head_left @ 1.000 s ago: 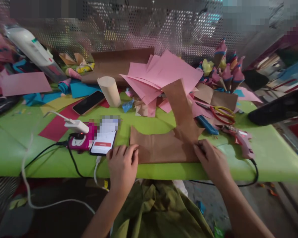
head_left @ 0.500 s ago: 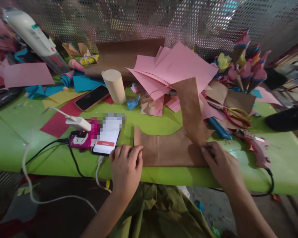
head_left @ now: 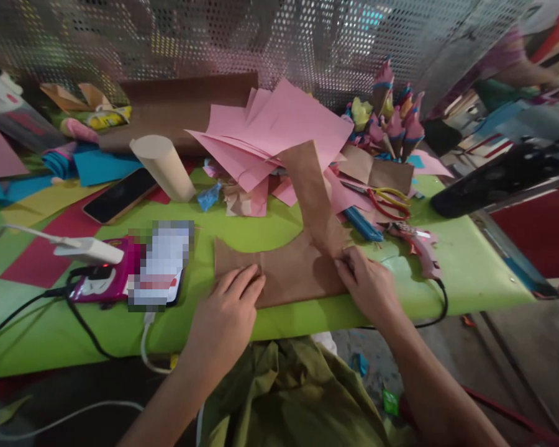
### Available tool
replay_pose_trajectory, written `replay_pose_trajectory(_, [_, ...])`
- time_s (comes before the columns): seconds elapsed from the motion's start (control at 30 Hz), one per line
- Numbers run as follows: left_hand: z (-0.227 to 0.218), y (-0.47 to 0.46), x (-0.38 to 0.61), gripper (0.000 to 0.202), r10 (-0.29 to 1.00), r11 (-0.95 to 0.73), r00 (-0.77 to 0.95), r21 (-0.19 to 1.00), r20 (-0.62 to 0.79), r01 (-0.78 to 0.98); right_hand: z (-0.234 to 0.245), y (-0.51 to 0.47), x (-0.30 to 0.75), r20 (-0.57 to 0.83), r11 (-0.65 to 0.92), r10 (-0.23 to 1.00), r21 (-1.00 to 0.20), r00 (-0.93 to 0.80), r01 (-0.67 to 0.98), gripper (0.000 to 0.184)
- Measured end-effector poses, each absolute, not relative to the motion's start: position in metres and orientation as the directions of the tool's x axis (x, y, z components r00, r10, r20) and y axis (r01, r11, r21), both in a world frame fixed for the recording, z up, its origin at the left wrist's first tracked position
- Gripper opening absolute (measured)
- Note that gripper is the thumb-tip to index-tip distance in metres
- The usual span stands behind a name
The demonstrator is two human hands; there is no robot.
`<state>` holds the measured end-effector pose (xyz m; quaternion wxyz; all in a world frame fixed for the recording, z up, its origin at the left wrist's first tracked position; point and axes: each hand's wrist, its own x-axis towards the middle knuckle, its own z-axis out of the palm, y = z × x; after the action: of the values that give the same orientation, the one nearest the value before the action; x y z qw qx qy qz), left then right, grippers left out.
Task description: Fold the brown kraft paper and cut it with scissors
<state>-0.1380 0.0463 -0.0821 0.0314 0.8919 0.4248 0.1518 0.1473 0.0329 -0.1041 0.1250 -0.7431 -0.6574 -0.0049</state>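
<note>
A brown paper piece point(head_left: 294, 267) lies on the green table point(head_left: 279, 230) near its front edge, with a strip of it bending upward toward the pink sheets. My left hand point(head_left: 223, 313) rests flat on its left end, fingers stretched out. My right hand point(head_left: 369, 287) presses on its right end, where the upright strip begins, fingers curled against the paper.
A pile of pink sheets point(head_left: 279, 133) lies behind the brown piece. Left of it are a phone point(head_left: 161, 267) on a magenta power strip point(head_left: 103, 279), a second phone point(head_left: 120, 194) and a cream paper roll point(head_left: 164, 166). Scissors point(head_left: 386, 200) and a glue gun point(head_left: 417, 245) lie at the right.
The view has swung to the right, shifting everything leftward in the frame. My left hand has slid further onto the brown paper. My right hand stays on the paper's right end.
</note>
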Motion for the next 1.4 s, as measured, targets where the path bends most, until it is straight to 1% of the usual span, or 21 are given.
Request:
replay_pose_trajectory(0.07, [-0.084,0.043,-0.131,0.03,0.771,-0.629,0.579,0.169,0.265,0.759,-0.103,0.034,0.147,0.157,-0.113,0.978,-0.16,0.139,0.981,0.019])
replay_pose_trajectory(0.17, [-0.088,0.039,-0.123,0.032,0.745,-0.656,0.592,0.178,0.306,0.734,-0.101,0.035,0.146,0.121,-0.121,0.983,-0.143,0.139,0.982,0.019])
replay_pose_trajectory(0.23, [-0.09,0.038,-0.121,0.037,0.733,-0.674,0.615,0.189,0.29,0.714,-0.1,0.035,0.145,0.114,-0.119,0.984,-0.143,0.136,0.983,0.018])
replay_pose_trajectory(0.43, [-0.085,0.039,-0.124,0.067,0.704,-0.71,0.698,0.164,0.135,0.685,-0.102,0.035,0.141,0.145,-0.111,0.98,-0.173,0.137,0.979,0.017])
replay_pose_trajectory(0.53, [-0.084,0.04,-0.123,0.072,0.707,-0.706,0.698,0.153,0.108,0.691,-0.1,0.035,0.142,0.165,-0.124,0.973,-0.22,0.163,0.967,0.022])
replay_pose_trajectory(0.63, [-0.084,0.04,-0.121,0.07,0.708,-0.705,0.698,0.142,0.104,0.695,-0.09,0.03,0.146,0.246,-0.095,0.954,-0.3,0.173,0.949,0.035])
replay_pose_trajectory(0.7, [-0.085,0.041,-0.121,0.068,0.706,-0.708,0.7,0.135,0.112,0.693,-0.082,0.021,0.144,0.347,-0.051,0.924,-0.303,0.16,0.952,0.043])
replay_pose_trajectory(0.77, [-0.086,0.041,-0.121,0.066,0.702,-0.713,0.703,0.132,0.118,0.689,-0.076,0.01,0.134,0.413,0.04,0.908,-0.255,0.072,0.966,0.048])
replay_pose_trajectory(0.8, [-0.087,0.041,-0.122,0.066,0.699,-0.715,0.705,0.132,0.119,0.687,-0.075,0.003,0.126,0.409,0.122,0.912,-0.226,-0.019,0.966,0.05])
replay_pose_trajectory(0.83, [-0.089,0.041,-0.123,0.065,0.696,-0.718,0.708,0.133,0.12,0.684,-0.076,-0.003,0.116,0.378,0.241,0.913,-0.202,-0.151,0.949,0.052])
replay_pose_trajectory(0.9, [-0.092,0.042,-0.124,0.067,0.695,-0.718,0.708,0.139,0.122,0.682,-0.08,-0.012,0.095,0.258,0.458,0.876,-0.184,-0.407,0.869,0.058])
replay_pose_trajectory(0.93, [-0.094,0.042,-0.125,0.069,0.698,-0.716,0.705,0.141,0.123,0.684,-0.083,-0.015,0.085,0.208,0.525,0.847,-0.187,-0.489,0.83,0.062])
replay_pose_trajectory(0.97, [-0.095,0.042,-0.125,0.07,0.701,-0.713,0.702,0.14,0.124,0.687,-0.087,-0.017,0.078,0.174,0.556,0.831,-0.195,-0.529,0.808,0.068])
replay_pose_trajectory(1.03, [-0.096,0.041,-0.125,0.071,0.706,-0.709,0.697,0.127,0.126,0.694,-0.093,-0.019,0.072,0.129,0.552,0.834,-0.212,-0.537,0.807,0.075])
replay_pose_trajectory(1.1, [-0.094,0.041,-0.125,0.069,0.7,-0.714,0.703,0.107,0.126,0.692,-0.097,-0.021,0.078,0.107,0.5,0.866,-0.22,-0.489,0.837,0.077])
replay_pose_trajectory(1.27, [-0.088,0.044,-0.125,0.072,0.685,-0.729,0.72,0.107,0.114,0.677,-0.1,-0.032,0.12,0.085,0.364,0.931,-0.199,-0.354,0.91,0.074])
replay_pose_trajectory(1.4, [-0.087,0.045,-0.127,0.074,0.681,-0.732,0.727,0.112,0.089,0.672,-0.099,-0.044,0.145,0.09,0.277,0.96,-0.15,-0.265,0.949,0.069])
